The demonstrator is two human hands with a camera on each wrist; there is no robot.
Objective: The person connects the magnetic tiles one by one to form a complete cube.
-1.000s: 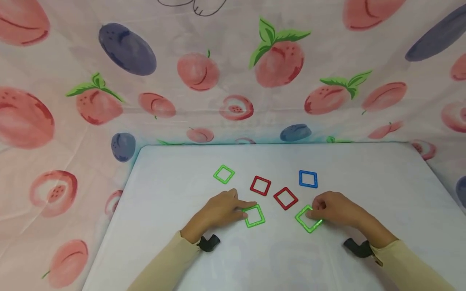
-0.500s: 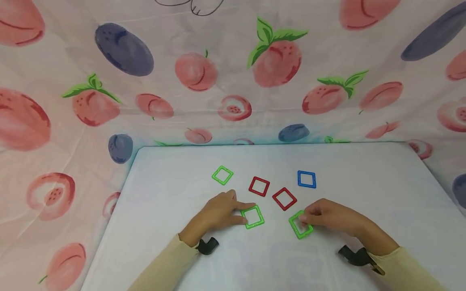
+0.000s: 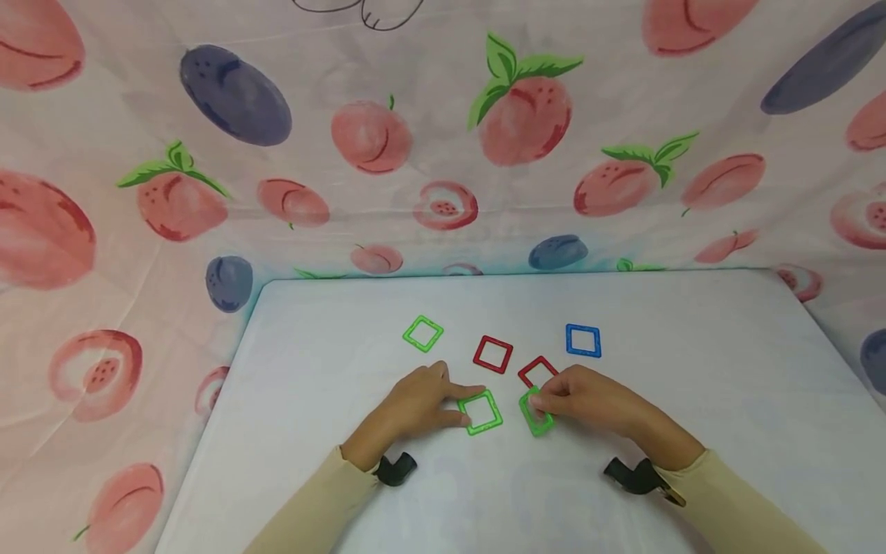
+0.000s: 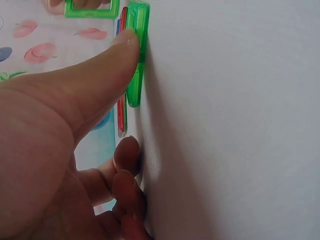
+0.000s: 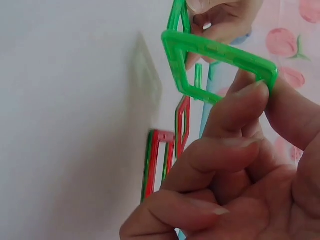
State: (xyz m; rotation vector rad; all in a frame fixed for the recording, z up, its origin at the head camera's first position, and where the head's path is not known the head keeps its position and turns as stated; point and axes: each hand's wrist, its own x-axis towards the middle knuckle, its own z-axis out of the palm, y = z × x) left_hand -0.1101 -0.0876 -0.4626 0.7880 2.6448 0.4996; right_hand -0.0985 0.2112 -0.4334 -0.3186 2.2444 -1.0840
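On the white table, a green square frame tile (image 3: 495,406) lies flat. My left hand (image 3: 408,404) holds its left side between thumb and index finger, and the other fingers curl beneath the palm. In the left wrist view the thumb presses on this green tile (image 4: 142,30). My right hand (image 3: 598,396) pinches a second green square frame tile (image 3: 527,419) by one corner, just right of the first. The right wrist view shows that held tile (image 5: 220,47) tilted and raised off the table, its shadow on the surface. Part of the nearer red square frame (image 3: 529,365) is hidden behind the right hand.
Farther back on the table (image 3: 311,346) lie another red square frame (image 3: 500,341), a green one (image 3: 414,344) at the left and a blue one (image 3: 568,338) at the right. A fruit-patterned cloth (image 3: 450,246) rises behind the table's back edge.
My right hand has carried its green tile leftward, close to the other green tile, and tilted it up. The left hand keeps its hold in place.
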